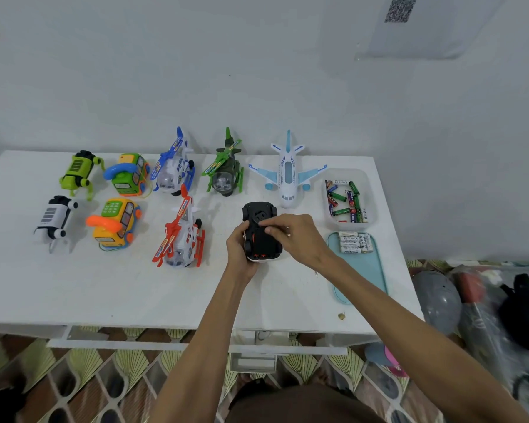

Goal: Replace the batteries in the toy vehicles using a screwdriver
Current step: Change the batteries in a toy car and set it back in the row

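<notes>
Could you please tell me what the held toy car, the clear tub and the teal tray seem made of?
The toy car looks like moulded plastic: black, slightly glossy underside. The clear tub seems frosted translucent plastic, its walls see-through. The teal tray appears matte plastic, perhaps silicone, evenly coloured.

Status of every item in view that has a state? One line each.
toy car: upside down, held
left grip: holds the toy car
right grip: fingertips on its underside; pinch unclear
clear bin: open, loose batteries inside
teal tray: white batteries at far end
airplane: upright, untouched
</notes>
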A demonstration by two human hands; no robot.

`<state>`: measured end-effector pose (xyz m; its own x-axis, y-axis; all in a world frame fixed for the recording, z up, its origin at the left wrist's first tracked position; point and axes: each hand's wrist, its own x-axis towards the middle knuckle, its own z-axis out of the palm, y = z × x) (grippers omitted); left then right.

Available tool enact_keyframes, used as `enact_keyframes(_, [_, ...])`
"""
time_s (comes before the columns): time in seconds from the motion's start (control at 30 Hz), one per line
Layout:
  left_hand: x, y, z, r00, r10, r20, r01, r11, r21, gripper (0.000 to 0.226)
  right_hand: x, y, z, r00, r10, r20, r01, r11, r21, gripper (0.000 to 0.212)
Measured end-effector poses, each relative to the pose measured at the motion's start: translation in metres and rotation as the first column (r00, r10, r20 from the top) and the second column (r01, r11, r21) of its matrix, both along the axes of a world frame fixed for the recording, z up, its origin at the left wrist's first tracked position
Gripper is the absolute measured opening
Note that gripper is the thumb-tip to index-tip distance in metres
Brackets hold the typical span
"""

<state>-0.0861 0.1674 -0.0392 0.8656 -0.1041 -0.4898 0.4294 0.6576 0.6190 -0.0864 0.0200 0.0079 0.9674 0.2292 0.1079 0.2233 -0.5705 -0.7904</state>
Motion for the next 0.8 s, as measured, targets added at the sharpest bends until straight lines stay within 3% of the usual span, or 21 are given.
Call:
enact_keyframes(0.2, [-0.002, 0.0, -0.001, 1.0, -0.03, 0.007, 0.03, 1.0, 0.007, 0.039, 0.003, 0.001, -0.005, 0.998, -0.002, -0.069, -0.001, 0.999, -0.039, 0.023])
enact_keyframes(0.37, [-0.002, -0.001, 0.0, 0.999, -0.041, 0.003, 0.041, 0.998, -0.037, 0.041, 0.004, 0.0, -0.008, 0.999, 0.019, -0.03, -0.02, 0.999, -0.045, 0.022])
enact_keyframes(0.57, [-0.002, -0.001, -0.004, 1.0, -0.013, -0.021, 0.012, 0.999, -0.043, 0.042, 0.0, 0.007, -0.028, 0.982, 0.065, 0.18, 0.009, 0.925, -0.381, 0.028])
enact_keyframes(0.67, [-0.002, 0.0, -0.006, 1.0, -0.007, -0.029, 0.006, 0.999, -0.043, 0.041, -0.014, 0.009, -0.032, 0.913, 0.114, 0.391, 0.12, 0.842, -0.525, 0.033])
enact_keyframes(0.73, [-0.001, 0.001, -0.008, 1.0, -0.008, -0.025, 0.007, 0.999, -0.039, 0.042, -0.022, 0.011, -0.037, 0.856, 0.125, 0.502, 0.207, 0.806, -0.554, 0.037])
enact_keyframes(0.8, [-0.001, 0.001, -0.008, 0.999, -0.021, -0.024, 0.02, 0.999, -0.044, 0.041, -0.025, 0.012, -0.042, 0.844, 0.104, 0.526, 0.213, 0.835, -0.506, 0.032])
